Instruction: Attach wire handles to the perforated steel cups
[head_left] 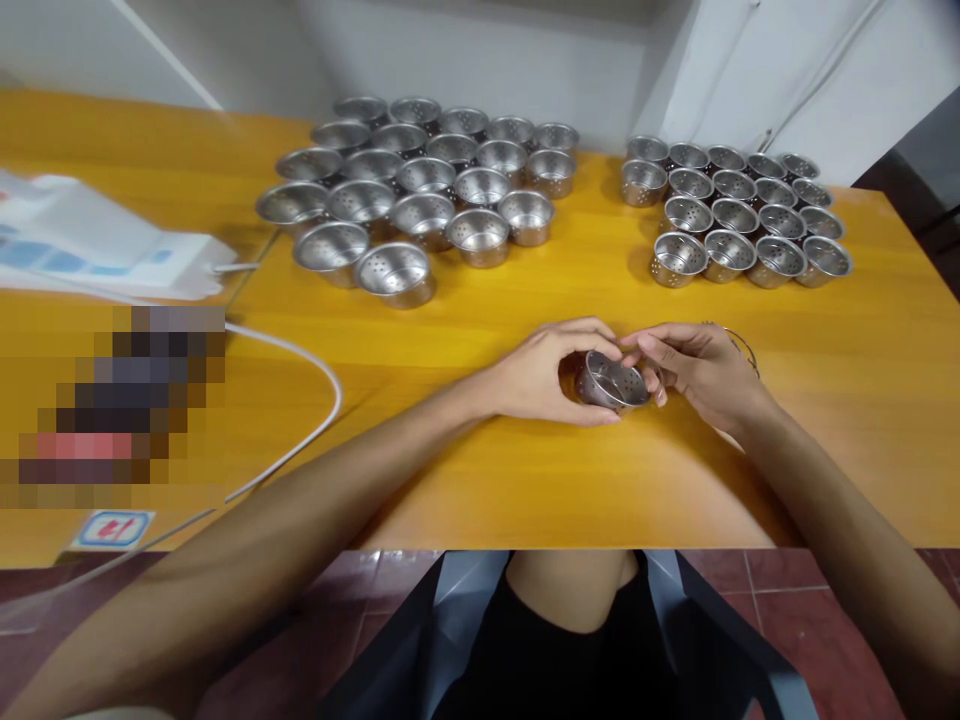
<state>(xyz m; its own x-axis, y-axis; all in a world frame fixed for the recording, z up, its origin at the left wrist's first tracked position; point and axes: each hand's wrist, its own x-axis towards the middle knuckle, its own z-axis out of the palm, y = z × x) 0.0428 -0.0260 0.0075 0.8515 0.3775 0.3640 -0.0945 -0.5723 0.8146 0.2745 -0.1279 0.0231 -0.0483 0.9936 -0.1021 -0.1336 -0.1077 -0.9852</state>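
Near the table's front edge, my left hand [551, 375] curves its thumb and fingers around a small perforated metal cup [616, 382]. The cup is tilted, and its holes show on the inside. My right hand [701, 370] is at the cup's right rim, with thumb and fingers drawn together in a pinch. Anything between those fingertips is too small to make out. A thin wire ring [742, 347] shows just behind the right hand, partly hidden by it.
Several rows of similar metal cups [394, 275] stand at the back left, with another group of cups [679, 260] at the back right. A white power strip [172, 265] and a looping white cable [330, 400] lie on the left. The yellow table [480, 500] meets a wall behind.
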